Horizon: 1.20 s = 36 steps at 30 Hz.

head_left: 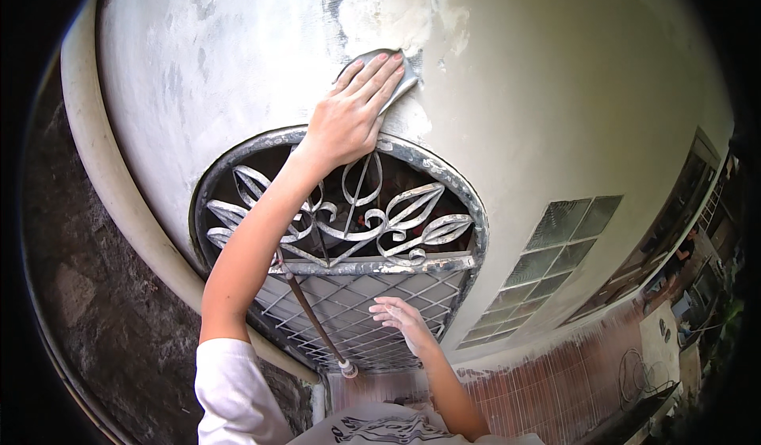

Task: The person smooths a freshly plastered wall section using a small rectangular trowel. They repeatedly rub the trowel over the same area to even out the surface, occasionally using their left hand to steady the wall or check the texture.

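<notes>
My left hand (349, 118) reaches up and presses a grey folded sheet, which looks like sandpaper (407, 78), against the white wall (238, 64). Its fingers lie outstretched over the sheet and cover most of it. Grey and white patches mark the wall around it. Lower down, my right hand (406, 324) hovers in front of a metal lattice gate (372, 306), fingers apart and slightly bent, with nothing in it. Pale dust coats its fingertips.
Just below my left hand, an arched frame holds a scrollwork grille (416, 207) with worn paint. A thin rod (313, 314) slants across the gate. A pale pipe (103, 143) curves down the left. Glass blocks (547, 255) sit in the right wall above red floor tiles (555, 381).
</notes>
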### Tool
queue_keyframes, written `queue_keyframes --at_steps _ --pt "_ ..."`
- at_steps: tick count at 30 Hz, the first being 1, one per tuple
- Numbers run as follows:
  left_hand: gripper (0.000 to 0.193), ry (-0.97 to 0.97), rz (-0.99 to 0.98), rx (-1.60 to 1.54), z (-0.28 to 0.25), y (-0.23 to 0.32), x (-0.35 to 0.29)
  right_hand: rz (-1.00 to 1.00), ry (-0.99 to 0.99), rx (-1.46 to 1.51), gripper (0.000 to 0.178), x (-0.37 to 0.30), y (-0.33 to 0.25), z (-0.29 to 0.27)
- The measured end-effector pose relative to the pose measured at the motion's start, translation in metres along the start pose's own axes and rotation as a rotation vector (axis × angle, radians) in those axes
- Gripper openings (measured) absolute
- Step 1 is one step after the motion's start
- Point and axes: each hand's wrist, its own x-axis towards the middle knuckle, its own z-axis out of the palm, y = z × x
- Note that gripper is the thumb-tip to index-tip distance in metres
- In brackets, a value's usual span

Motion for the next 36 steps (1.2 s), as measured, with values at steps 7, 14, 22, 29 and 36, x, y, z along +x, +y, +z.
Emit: queue_keyframes --at_steps 7,14,22,29,36 --pt "0.062 0.033 -0.099 0.013 0.005 0.016 -0.009 -0.013 -0.064 -0.031 0.039 -0.002 0.004 0.014" --pt "0.063 0.024 0.0 0.074 -0.002 -0.007 0.013 0.005 -0.054 -0.067 0.039 -0.009 -0.002 0.02" --pt "0.061 0.012 0.002 0.057 -0.008 -0.003 -0.011 -0.018 -0.161 -0.133 0.04 -0.011 -0.012 0.033" --pt "0.064 0.08 0.083 0.072 0.003 -0.014 0.043 -0.156 -0.222 -0.307 0.037 0.005 -0.075 0.033" --pt "0.06 -0.062 0.02 0.083 -0.012 -0.008 -0.012 -0.283 -0.191 -0.331 0.038 -0.009 -0.104 0.025"
